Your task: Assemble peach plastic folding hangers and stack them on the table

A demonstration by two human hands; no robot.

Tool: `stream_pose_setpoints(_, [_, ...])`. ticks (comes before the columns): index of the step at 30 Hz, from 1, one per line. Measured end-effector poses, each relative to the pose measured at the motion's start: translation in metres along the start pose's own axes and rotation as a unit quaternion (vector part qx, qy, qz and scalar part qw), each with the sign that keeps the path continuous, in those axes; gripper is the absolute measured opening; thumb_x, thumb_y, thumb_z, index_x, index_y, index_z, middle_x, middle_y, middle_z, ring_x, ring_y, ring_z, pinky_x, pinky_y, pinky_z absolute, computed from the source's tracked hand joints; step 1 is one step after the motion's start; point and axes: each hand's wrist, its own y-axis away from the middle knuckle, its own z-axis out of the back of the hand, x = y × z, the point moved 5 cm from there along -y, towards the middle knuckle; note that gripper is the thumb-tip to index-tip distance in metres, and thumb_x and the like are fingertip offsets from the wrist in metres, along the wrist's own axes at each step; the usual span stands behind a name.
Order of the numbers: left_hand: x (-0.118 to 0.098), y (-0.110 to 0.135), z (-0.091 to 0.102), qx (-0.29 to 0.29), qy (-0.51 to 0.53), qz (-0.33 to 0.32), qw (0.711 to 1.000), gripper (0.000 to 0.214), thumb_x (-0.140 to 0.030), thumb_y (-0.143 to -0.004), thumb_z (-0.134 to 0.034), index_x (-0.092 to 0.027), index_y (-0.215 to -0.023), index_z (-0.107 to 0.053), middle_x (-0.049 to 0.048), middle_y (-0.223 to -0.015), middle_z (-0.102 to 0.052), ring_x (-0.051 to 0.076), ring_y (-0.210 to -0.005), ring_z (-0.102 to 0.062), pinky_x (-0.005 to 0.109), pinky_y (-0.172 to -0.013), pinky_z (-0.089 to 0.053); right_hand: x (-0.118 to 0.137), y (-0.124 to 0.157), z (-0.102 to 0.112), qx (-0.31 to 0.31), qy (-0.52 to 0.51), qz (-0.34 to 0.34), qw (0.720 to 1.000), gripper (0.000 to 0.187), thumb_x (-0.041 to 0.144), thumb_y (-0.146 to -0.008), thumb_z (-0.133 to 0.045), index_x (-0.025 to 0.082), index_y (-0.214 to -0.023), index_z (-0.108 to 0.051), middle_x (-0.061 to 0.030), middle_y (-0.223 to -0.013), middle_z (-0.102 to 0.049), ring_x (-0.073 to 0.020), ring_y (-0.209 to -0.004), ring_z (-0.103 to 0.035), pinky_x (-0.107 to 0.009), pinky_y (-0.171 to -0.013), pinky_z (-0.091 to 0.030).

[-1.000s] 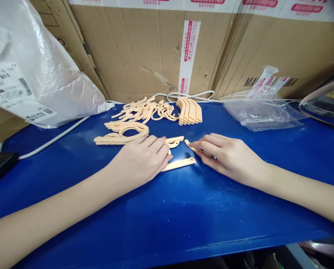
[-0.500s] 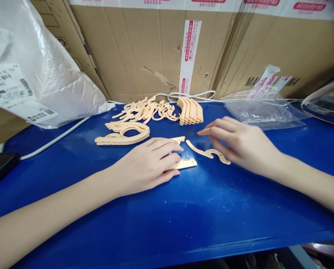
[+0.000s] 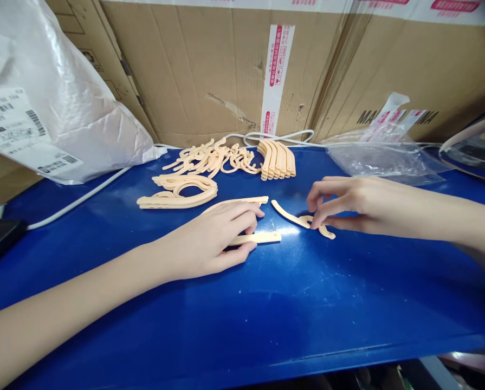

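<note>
On the blue tabletop, my left hand (image 3: pixel 221 235) is palm down with fingers curled over beige plastic hanger parts. Its thumb and fingers hold a straight hanger arm (image 3: pixel 262 238), whose left part they cover. A longer curved hanger arm (image 3: pixel 242 201) runs behind its knuckles and partly under the fingers. To the right, my right hand (image 3: pixel 348 203) has its bent fingers and thumb closed about a loose hanger hook piece (image 3: pixel 291 215), which lies flat with a curved tail toward the left hand. The fingers hide part of its hook.
Farther back lie a stack of folded hangers (image 3: pixel 179 201), a loose heap of hook pieces (image 3: pixel 204 157) and a neat row of curved arms (image 3: pixel 277 160). Cardboard boxes (image 3: pixel 185 70), a silvery parcel bag (image 3: pixel 83 108), a clear plastic bag (image 3: pixel 376 162) and a white cable (image 3: pixel 83 203) border the table.
My right hand has moved down onto the hook piece, and its fingers have bent inward. My left hand has shifted slightly left with the straight hanger arm.
</note>
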Motion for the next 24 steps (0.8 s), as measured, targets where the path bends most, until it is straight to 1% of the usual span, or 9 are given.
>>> stream_pose_setpoints(3, [0.000,0.000,-0.001,0.008,0.009,0.013,1.000,0.009,-0.025,-0.094,-0.047,-0.020,-0.088,-0.049,0.0108,-0.123,-0.059,0.021,-0.127,-0.048,0.043,-0.107,-0.039,0.000,0.001,0.001,0.009,-0.004,-0.010,1.000,0.014,0.026,-0.090,-0.057,0.029,-0.085,-0.069,-0.0016,-0.096,-0.063,-0.0162,-0.080,-0.062,-0.029,-0.068,-0.049])
stream_pose_setpoints(6, [0.001,0.001,-0.003,0.020,0.000,0.015,1.000,0.009,-0.027,-0.095,-0.048,-0.020,-0.089,-0.048,0.0096,-0.124,-0.058,0.021,-0.127,-0.047,0.053,-0.115,-0.024,0.000,0.003,0.000,0.022,-0.001,-0.009,1.000,0.015,0.020,-0.090,-0.056,0.028,-0.090,-0.068,-0.0014,-0.096,-0.062,-0.0150,-0.078,-0.062,-0.028,-0.066,-0.048])
stream_pose_setpoints(8, [0.002,0.001,-0.004,0.025,-0.003,0.015,1.000,0.009,-0.027,-0.096,-0.047,-0.020,-0.090,-0.047,0.0090,-0.124,-0.058,0.020,-0.127,-0.047,0.057,-0.117,-0.017,-0.001,0.003,-0.001,0.030,-0.001,-0.005,1.000,0.017,0.018,-0.090,-0.054,0.028,-0.093,-0.068,-0.0019,-0.095,-0.063,-0.0149,-0.077,-0.062,-0.027,-0.064,-0.048])
stream_pose_setpoints(13, [0.003,0.001,-0.004,0.030,0.001,0.014,0.999,0.010,-0.028,-0.097,-0.045,-0.020,-0.090,-0.046,0.0089,-0.125,-0.057,0.020,-0.127,-0.047,0.056,-0.116,-0.022,-0.001,0.003,-0.001,0.017,0.015,0.001,1.000,0.014,0.028,-0.093,-0.054,0.028,-0.092,-0.068,-0.0030,-0.096,-0.062,-0.0153,-0.077,-0.062,-0.028,-0.065,-0.049])
stream_pose_setpoints(16, [0.001,0.000,-0.004,0.036,-0.006,0.013,0.999,0.011,-0.027,-0.097,-0.044,-0.020,-0.089,-0.047,0.0093,-0.122,-0.058,0.021,-0.127,-0.047,0.056,-0.115,-0.024,0.007,0.000,-0.002,-0.006,0.015,0.009,1.000,0.017,0.033,-0.094,-0.053,0.028,-0.097,-0.068,-0.0028,-0.097,-0.063,-0.0154,-0.082,-0.062,-0.028,-0.070,-0.049])
stream_pose_setpoints(18, [0.000,0.000,-0.004,0.038,-0.013,0.013,0.999,0.011,-0.025,-0.097,-0.044,-0.020,-0.089,-0.048,0.0099,-0.122,-0.057,0.022,-0.128,-0.046,0.057,-0.114,-0.025,0.016,-0.004,-0.004,-0.025,0.011,0.019,0.999,0.018,0.034,-0.095,-0.052,0.026,-0.097,-0.068,-0.0038,-0.096,-0.063,-0.0163,-0.085,-0.061,-0.029,-0.074,-0.048])
stream_pose_setpoints(20, [-0.002,0.001,-0.004,0.038,-0.021,0.009,0.999,0.011,-0.024,-0.097,-0.044,-0.019,-0.089,-0.049,0.0107,-0.124,-0.056,0.023,-0.128,-0.045,0.057,-0.114,-0.026,0.024,-0.008,-0.009,-0.036,0.012,0.015,0.999,0.019,0.033,-0.095,-0.052,0.023,-0.092,-0.068,-0.0044,-0.092,-0.063,-0.0174,-0.085,-0.059,-0.031,-0.075,-0.047])
stream_pose_setpoints(21, [-0.002,0.001,-0.005,0.039,-0.027,0.006,0.999,0.011,-0.024,-0.096,-0.044,-0.019,-0.089,-0.050,0.0110,-0.125,-0.055,0.024,-0.129,-0.045,0.057,-0.113,-0.027,0.028,-0.010,-0.012,-0.048,0.019,0.013,0.999,0.019,0.032,-0.094,-0.052,0.021,-0.086,-0.067,-0.0044,-0.087,-0.062,-0.0179,-0.083,-0.057,-0.032,-0.075,-0.046])
stream_pose_setpoints(24, [-0.003,0.001,-0.006,0.041,-0.048,0.000,0.998,0.012,-0.025,-0.097,-0.043,-0.019,-0.089,-0.051,0.0114,-0.126,-0.055,0.024,-0.128,-0.046,0.056,-0.113,-0.027,0.037,-0.016,-0.019,-0.096,0.093,0.002,0.991,0.021,0.026,-0.091,-0.051,0.017,-0.076,-0.061,-0.0061,-0.080,-0.058,-0.0196,-0.077,-0.052,-0.035,-0.072,-0.043])
